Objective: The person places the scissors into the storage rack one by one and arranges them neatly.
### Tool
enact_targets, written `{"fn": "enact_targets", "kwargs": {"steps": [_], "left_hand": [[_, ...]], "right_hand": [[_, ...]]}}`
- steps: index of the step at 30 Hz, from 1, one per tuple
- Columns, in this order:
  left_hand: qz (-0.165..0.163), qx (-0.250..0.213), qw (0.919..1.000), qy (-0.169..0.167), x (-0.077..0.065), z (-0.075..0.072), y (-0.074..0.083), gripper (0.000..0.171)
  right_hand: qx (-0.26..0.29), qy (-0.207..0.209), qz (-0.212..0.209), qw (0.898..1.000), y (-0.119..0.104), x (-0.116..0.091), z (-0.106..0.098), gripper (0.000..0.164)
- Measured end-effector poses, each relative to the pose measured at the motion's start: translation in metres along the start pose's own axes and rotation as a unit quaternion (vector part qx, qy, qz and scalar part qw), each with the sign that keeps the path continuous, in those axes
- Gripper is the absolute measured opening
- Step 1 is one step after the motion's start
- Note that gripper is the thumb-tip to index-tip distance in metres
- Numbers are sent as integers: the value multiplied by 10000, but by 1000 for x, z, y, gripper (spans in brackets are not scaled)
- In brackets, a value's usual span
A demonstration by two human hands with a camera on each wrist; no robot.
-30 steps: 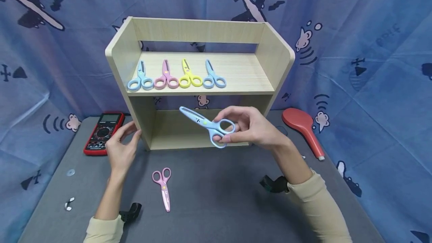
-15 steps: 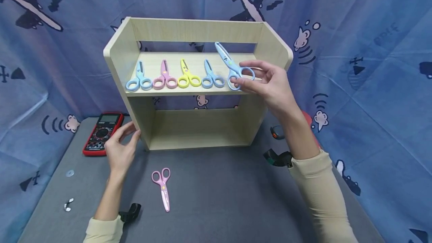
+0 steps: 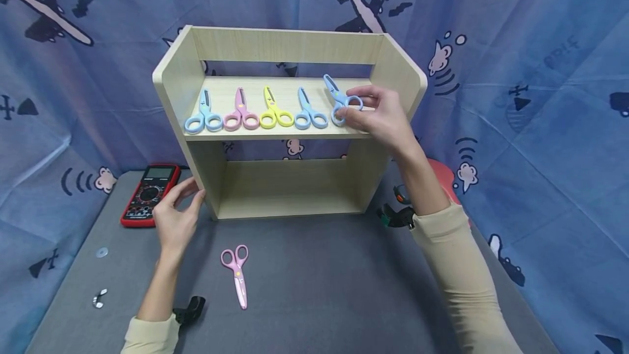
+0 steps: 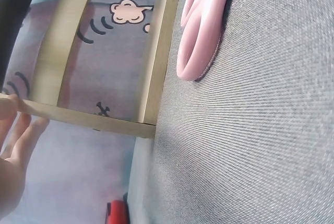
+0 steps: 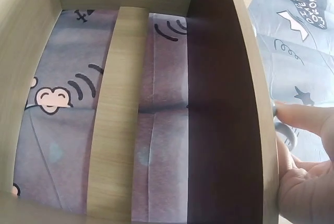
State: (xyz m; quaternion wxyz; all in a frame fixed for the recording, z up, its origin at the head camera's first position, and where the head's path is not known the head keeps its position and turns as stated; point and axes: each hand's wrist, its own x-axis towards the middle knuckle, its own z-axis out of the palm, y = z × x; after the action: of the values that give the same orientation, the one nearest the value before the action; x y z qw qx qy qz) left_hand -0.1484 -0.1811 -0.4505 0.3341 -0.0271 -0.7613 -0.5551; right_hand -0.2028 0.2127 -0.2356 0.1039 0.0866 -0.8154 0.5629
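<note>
Light-blue scissors (image 3: 339, 100) are pinched by their finger loops in my right hand (image 3: 380, 113), over the right end of the upper shelf board, blades angled up and left. Whether they touch the board is unclear; the right wrist view shows only part of a loop (image 5: 286, 136) beyond the board. To their left lie blue scissors (image 3: 309, 111), yellow scissors (image 3: 275, 111), pink scissors (image 3: 241, 112) and more blue scissors (image 3: 204, 113) in a row. My left hand (image 3: 176, 214) touches the left side panel of the wooden shelf (image 3: 285, 134) with its fingertips.
Another pair of pink scissors (image 3: 237, 275) lies on the grey table, blades toward me. A red multimeter (image 3: 151, 194) stands left of the shelf, near a clear disc (image 3: 101, 252) and a small metal piece (image 3: 99, 298). A red paddle-shaped object (image 3: 442, 175) is partly behind my right arm.
My right hand has carried the blue scissors from before the lower compartment up and right, then lowered them toward the upper board. My left hand has stayed at the side panel.
</note>
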Motion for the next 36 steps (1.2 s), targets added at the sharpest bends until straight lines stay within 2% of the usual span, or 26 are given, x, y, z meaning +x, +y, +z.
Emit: {"fn": "enact_targets", "kwargs": {"steps": [6,10,14,18,27,36], "left_hand": [[-14,95,10000,-5,-1,-1,0,39],[-30,119,9999,-17,-2,-1,0,39],[-22,108,9999,-16,-1,-1,0,39],[-8,117,9999,-6,-1,-1,-1,39],[-16,155,9999,-20,-1,-1,-1,39],[-18,144,9999,-27,0,-1,-2,39]], "right_hand": [[-515,-168,37,9985,-2,2,-2,46],[-1123,-322,49,9931,-4,2,-6,49],[-1479,-515,208,9874,-9,1,-11,56],[-1694,-619,274,9832,-12,-2,-13,59],[-2258,-588,-187,9722,-17,-7,-14,55],[-2339,-528,-329,9703,-15,-11,-14,51]]}}
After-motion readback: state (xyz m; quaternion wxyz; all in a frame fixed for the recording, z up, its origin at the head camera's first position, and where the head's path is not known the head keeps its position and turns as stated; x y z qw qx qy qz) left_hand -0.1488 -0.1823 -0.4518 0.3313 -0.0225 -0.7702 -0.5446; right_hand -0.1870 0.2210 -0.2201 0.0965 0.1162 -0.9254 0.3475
